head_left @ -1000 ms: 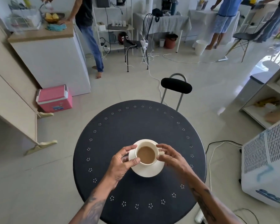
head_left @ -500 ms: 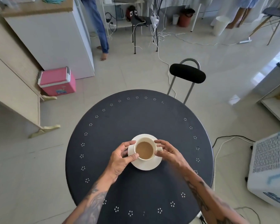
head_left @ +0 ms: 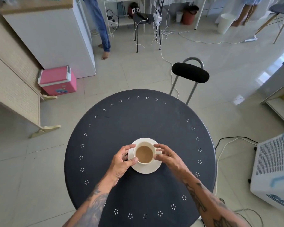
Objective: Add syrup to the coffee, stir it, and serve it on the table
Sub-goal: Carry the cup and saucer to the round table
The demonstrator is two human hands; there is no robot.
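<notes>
A cream cup (head_left: 144, 154) full of milky coffee stands on a cream saucer (head_left: 145, 168), near the middle of a round dark table (head_left: 138, 122). My left hand (head_left: 121, 161) curls around the cup's left side, thumb against its wall near the saucer. My right hand (head_left: 168, 156) touches the cup's right side at the handle, fingers bent. No spoon or syrup is in view.
A black-backed chair (head_left: 190, 74) stands behind the table at the right. A pink cooler box (head_left: 57, 80) sits on the floor at the left, a white appliance (head_left: 274, 171) at the right. Cables lie on the floor; people stand at the back.
The view has tilted down and the table looks closer. The cup and saucer stay on the table between both hands, which keep nearly the same hold.
</notes>
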